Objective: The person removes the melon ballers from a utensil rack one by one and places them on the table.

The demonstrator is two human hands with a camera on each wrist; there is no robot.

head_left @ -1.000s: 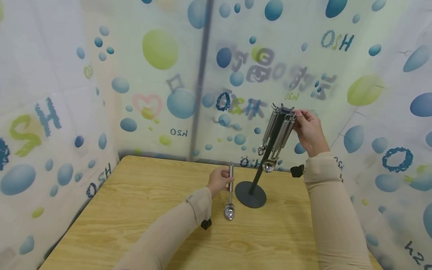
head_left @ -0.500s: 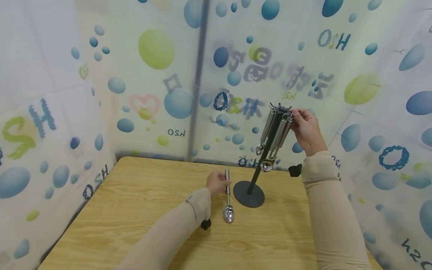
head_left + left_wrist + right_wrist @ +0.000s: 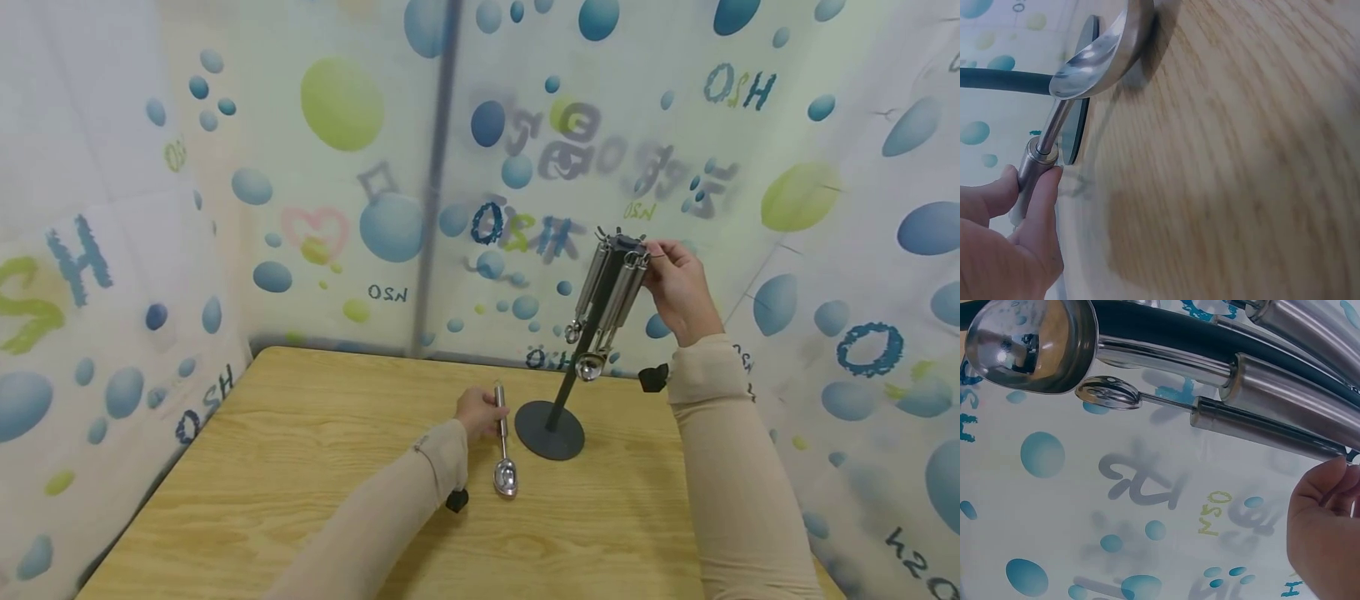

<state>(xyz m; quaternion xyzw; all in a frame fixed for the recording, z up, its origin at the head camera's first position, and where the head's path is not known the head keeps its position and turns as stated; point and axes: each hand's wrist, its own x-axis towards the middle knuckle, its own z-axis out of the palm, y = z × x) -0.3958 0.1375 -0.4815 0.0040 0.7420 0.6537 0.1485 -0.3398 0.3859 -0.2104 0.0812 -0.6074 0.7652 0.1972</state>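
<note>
Your left hand gripped the scoop by its handle, bowl toward 6 o'clock | scoop sat near the stand, at 8 o'clock from its base; contact with the table could not be told | your right hand pinched the stand's top at 3 o'clock; utensils hung there, bowls down

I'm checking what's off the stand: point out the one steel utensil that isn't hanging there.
The scoop in the left hand, pinched by its handle beside the stand; the other utensils hang from its top.
</note>
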